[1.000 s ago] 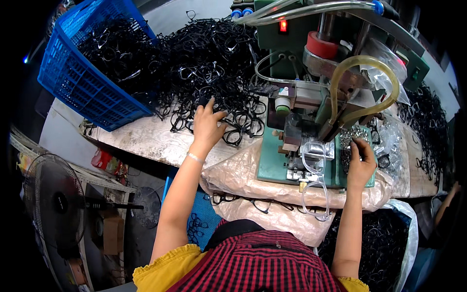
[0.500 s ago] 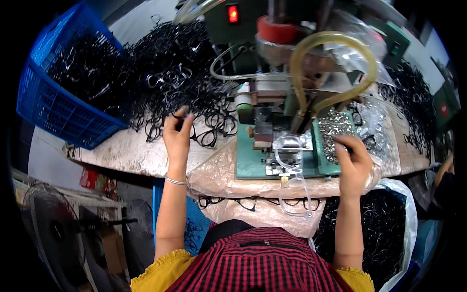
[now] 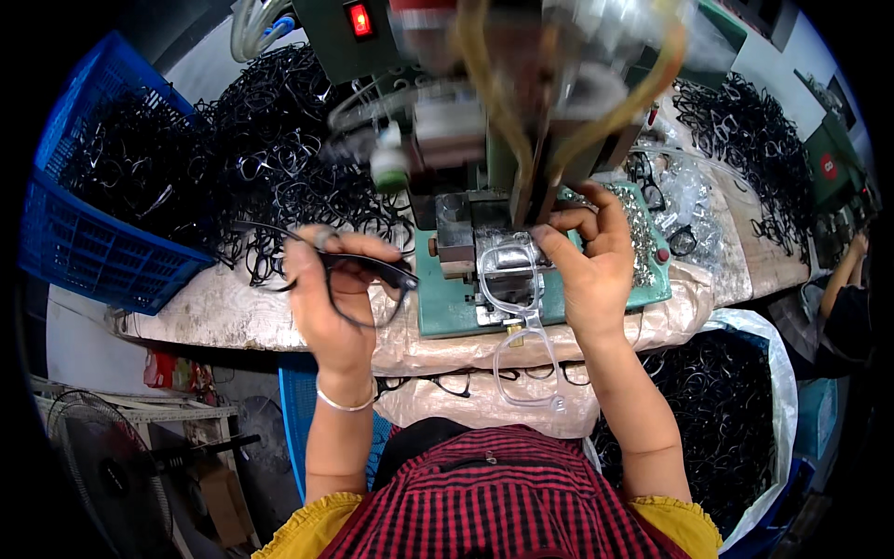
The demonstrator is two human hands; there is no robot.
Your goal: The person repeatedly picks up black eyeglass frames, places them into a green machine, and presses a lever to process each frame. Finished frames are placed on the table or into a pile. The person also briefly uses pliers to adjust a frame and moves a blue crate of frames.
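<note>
My left hand is closed around a black eyeglass frame, holding it in the air left of the green-based press. A clear eyeglass frame lies across the press's metal fixture, one rim hanging over the front edge. Beside the fixture, my right hand has its thumb and fingers bent together close to the press's dark lower tool. Whatever its fingertips grip is too small or hidden to make out. Small shiny metal parts fill a green tray behind that hand.
Black eyeglass frames pile up behind my left hand, and a blue crate of them stands at far left. A white-lined sack of dark frames sits at lower right. A fan stands lower left; another person's arm shows far right.
My left hand has picked up a black eyeglass frame from the pile's edge and brought it nearer. My right hand has moved from the metal-parts tray to the fixture. The view has shifted.
</note>
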